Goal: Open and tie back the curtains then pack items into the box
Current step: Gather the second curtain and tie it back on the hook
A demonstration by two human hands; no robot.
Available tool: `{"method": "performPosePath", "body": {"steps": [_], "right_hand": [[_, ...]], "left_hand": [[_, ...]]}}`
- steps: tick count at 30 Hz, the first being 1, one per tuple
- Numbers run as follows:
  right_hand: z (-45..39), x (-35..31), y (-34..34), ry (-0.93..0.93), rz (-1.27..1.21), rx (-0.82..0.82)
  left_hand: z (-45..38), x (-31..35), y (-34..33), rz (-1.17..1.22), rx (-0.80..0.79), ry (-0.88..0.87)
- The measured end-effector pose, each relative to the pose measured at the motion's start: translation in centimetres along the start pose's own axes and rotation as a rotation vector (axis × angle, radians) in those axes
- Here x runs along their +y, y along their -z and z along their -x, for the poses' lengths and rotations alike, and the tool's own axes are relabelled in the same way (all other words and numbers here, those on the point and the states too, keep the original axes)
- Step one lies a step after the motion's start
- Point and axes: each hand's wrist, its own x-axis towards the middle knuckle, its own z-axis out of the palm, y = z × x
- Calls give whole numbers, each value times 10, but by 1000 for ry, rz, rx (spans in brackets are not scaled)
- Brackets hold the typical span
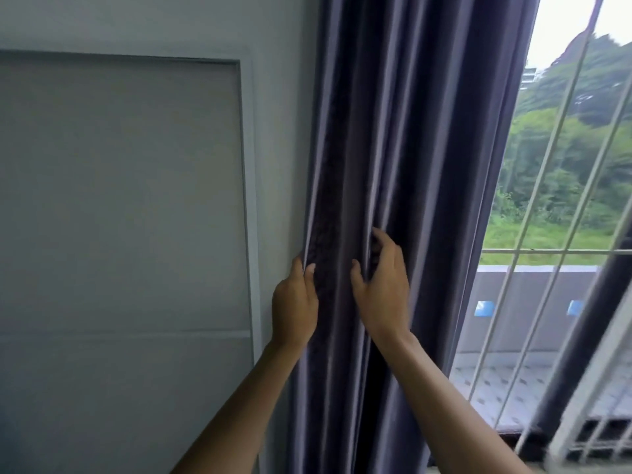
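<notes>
Left hand (294, 302) pinches the bunched curtain's (410, 131) wall-side edge; right hand (381, 285) curls its fingers into a middle fold. The curtain hangs gathered between wall panel (119, 200) and barred window (564, 200): soft, drapey, likely slippery, so best gripped round the whole bundle.

To my left stands a pale grey wall (280, 97), and set into it is a recessed panel (119, 193) with a light frame round it. At my right the window (561, 206) lets in flat daylight through slanting white bars (547, 159). Beyond them I see a green hillside (581, 148), a low grey parapet (533, 268) and a tiled ledge (506, 381) below.
</notes>
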Motion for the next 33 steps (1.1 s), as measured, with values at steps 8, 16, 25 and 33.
{"method": "performPosePath", "body": {"steps": [8,16,25,33], "right_hand": [[20,41,-18,-214,-107,-228],[66,103,-24,-381,74,-392],[160,162,-37,-448,467,-814],[178,155,-62,-344,513,-800]], "left_hand": [[33,-10,-15,10,21,83],[31,-32,-27,-9,-91,106],[90,-67,-40,27,-268,296],[93,-44,-34,282,-481,309]]}}
